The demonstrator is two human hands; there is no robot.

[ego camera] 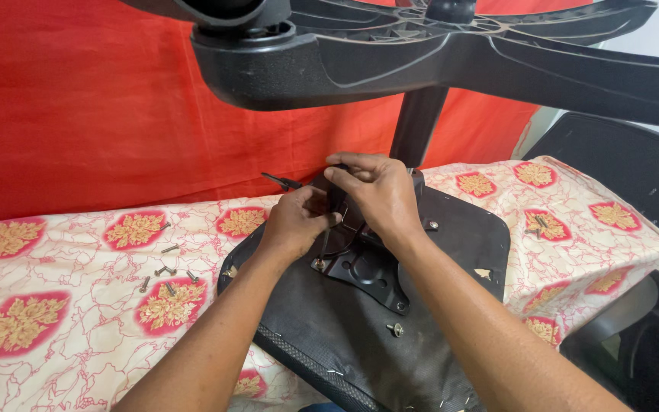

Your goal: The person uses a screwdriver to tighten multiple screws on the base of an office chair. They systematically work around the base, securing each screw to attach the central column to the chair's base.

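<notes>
An upturned black chair seat [421,252] lies underside-up on a floral-covered surface, its fabric stapled along the edges. A black metal mounting plate [364,267] sits bolted on it near the middle, with one bolt [396,329] standing loose on the seat just beside the plate's near corner. From the plate a dark column [415,122] rises tilted to the star-shaped wheel base [451,53] overhead.
</notes>
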